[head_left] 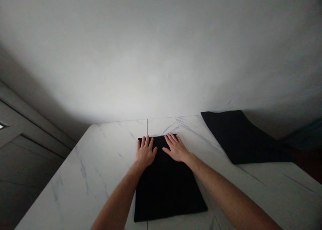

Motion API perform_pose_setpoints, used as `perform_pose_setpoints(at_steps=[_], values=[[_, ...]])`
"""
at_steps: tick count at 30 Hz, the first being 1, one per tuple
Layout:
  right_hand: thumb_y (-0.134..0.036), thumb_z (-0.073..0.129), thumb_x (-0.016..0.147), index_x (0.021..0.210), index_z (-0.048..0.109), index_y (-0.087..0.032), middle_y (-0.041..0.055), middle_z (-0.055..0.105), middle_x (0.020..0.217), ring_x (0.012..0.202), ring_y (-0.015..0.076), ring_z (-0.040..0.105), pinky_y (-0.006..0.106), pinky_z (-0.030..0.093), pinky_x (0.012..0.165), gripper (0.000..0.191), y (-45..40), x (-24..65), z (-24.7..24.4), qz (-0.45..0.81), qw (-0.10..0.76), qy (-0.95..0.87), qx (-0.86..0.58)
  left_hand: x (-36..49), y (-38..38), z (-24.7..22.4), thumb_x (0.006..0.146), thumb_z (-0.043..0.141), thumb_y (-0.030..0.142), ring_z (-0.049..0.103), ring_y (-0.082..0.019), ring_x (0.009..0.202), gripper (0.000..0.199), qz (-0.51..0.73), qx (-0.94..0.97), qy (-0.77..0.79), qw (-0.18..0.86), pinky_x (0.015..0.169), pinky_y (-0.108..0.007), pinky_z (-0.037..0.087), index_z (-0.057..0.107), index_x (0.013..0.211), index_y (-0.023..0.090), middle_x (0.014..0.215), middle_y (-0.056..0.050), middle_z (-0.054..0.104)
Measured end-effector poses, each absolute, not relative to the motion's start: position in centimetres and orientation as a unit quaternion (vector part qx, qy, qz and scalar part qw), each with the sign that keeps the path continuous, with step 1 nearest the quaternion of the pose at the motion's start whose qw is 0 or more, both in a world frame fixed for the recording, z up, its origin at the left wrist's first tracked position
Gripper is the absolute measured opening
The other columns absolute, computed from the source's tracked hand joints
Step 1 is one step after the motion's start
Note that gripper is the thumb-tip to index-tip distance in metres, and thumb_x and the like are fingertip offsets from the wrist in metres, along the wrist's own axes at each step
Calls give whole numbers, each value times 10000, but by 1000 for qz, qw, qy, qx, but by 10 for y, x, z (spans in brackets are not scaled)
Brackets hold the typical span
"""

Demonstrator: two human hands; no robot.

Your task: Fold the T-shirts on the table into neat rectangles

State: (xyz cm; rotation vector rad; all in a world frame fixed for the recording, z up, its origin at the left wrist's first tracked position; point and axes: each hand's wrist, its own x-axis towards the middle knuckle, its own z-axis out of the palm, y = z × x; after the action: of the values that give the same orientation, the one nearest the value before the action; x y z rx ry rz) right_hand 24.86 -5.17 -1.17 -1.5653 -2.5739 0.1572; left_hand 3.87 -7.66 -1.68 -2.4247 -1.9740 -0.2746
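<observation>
A folded black cloth (167, 186) lies flat on a white marble-patterned table (80, 186), its long side running away from me. My left hand (145, 152) rests palm down on the cloth's far left corner, fingers spread. My right hand (175, 148) lies flat on the far right corner, its fingertips close to the far edge. Neither hand grips anything. A second black cloth (241, 139) lies loosely at the far right of the table, out of reach of both hands' fingertips.
A pale grey wall (161, 55) rises behind the table's far edge. On the left, the table's edge drops away to a dark grey surface (27, 176). Thin seams run across the tabletop.
</observation>
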Motion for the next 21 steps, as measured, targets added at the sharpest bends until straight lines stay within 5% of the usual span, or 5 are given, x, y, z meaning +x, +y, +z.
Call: perform_pose_setpoints(at_steps=[5,21], values=[[-623,317,989,1564,318,-68,187,231,1647,1541,308,156,513,146,1237,799,-51,252,-23,49,77,-851,-517,31,-71,-17,1005,343,500,274,-342,1511,586,-75,-781,-620,-12,1208,-603,225,438,1506,209,1607,-124,384],[-655,266,972,1577,306,-106,162,247,1651,1538,316,162,510,134,1234,818,-48,253,-31,40,72,-843,-532,25,-67,-6,1022,295,473,171,-315,1545,577,-86,-775,-620,-85,1222,-602,173,357,1545,238,1662,-91,260]])
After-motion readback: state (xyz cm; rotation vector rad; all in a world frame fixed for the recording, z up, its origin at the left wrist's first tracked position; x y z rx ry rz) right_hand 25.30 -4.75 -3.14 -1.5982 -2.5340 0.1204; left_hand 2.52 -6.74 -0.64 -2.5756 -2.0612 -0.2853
